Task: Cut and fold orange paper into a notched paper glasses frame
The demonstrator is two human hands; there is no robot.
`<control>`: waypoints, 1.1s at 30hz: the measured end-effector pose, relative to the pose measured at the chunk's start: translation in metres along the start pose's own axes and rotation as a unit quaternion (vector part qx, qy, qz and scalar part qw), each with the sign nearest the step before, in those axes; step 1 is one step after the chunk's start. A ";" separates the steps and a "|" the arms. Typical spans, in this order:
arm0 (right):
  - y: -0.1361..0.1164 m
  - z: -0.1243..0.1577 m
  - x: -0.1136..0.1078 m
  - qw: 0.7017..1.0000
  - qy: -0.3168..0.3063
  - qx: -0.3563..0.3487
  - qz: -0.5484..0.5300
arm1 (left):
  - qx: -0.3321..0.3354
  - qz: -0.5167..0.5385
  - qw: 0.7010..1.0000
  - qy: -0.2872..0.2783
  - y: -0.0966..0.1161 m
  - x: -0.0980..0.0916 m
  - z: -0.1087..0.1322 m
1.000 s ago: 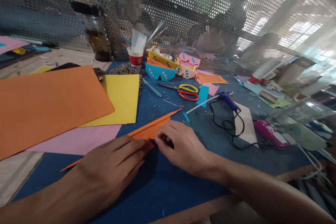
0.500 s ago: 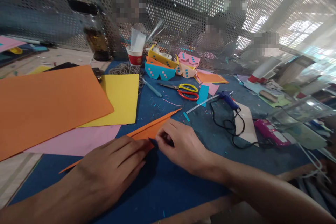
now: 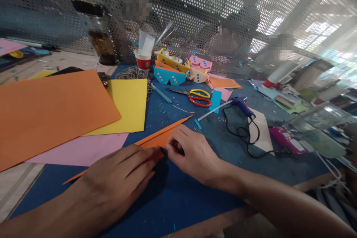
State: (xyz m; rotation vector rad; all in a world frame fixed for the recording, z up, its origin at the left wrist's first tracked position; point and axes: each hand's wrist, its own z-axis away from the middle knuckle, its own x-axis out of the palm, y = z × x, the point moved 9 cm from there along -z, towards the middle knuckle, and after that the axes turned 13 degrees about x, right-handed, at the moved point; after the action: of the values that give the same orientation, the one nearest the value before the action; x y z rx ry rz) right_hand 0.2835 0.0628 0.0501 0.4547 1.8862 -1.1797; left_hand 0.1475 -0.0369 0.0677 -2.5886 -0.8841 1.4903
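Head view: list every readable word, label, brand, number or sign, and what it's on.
No text can be read.
Red-and-white cup: mark on its red band, too small and blurred to read.
Folded orange paper: no writing visible.
Magenta device: no legible lettering.

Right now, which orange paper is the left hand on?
The narrow folded piece under the left hand, right hand at its edge; the big orange sheet lies flat, untouched.
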 end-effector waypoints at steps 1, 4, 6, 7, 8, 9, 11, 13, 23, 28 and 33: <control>0.000 0.000 0.000 1.000 0.001 -0.001 0.001 | 0.001 -0.004 1.000 0.000 0.000 0.000 0.000; 0.000 0.000 0.000 1.000 0.005 0.000 0.003 | 0.011 -0.019 1.000 -0.004 0.002 0.000 -0.002; 0.000 0.000 0.000 1.000 0.006 0.004 0.002 | 0.009 -0.020 1.000 -0.003 0.001 0.000 -0.002; 0.001 0.001 0.000 1.000 0.006 0.006 0.000 | 0.008 -0.019 1.000 -0.003 0.001 -0.001 -0.002; 0.001 0.001 0.000 1.000 0.005 0.007 -0.002 | 0.007 -0.019 1.000 -0.003 0.000 -0.001 -0.002; 0.001 0.001 0.000 1.000 0.005 0.006 -0.003 | 0.007 -0.020 1.000 0.000 0.000 -0.001 -0.002; 0.000 0.000 0.000 1.000 0.006 0.003 -0.005 | 0.009 -0.022 1.000 0.004 0.001 -0.002 -0.003; 0.000 0.000 -0.001 1.000 0.009 -0.001 -0.005 | 0.010 -0.024 1.000 0.009 0.002 -0.003 -0.004; -0.001 0.002 -0.001 0.999 0.026 -0.020 0.006 | 0.001 0.002 1.000 0.003 -0.001 -0.002 -0.001; -0.003 0.002 0.000 0.999 0.024 -0.022 0.015 | 0.011 -0.028 1.000 0.001 0.002 -0.004 -0.005; -0.004 0.002 0.001 0.999 0.022 -0.025 0.026 | 0.016 -0.033 0.999 0.001 0.003 -0.003 -0.004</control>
State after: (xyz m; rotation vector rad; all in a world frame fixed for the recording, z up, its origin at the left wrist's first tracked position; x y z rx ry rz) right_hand 0.2813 0.0587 0.0511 0.5033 1.9261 -1.0937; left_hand 0.1510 -0.0397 0.0721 -2.5111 -0.9283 1.4724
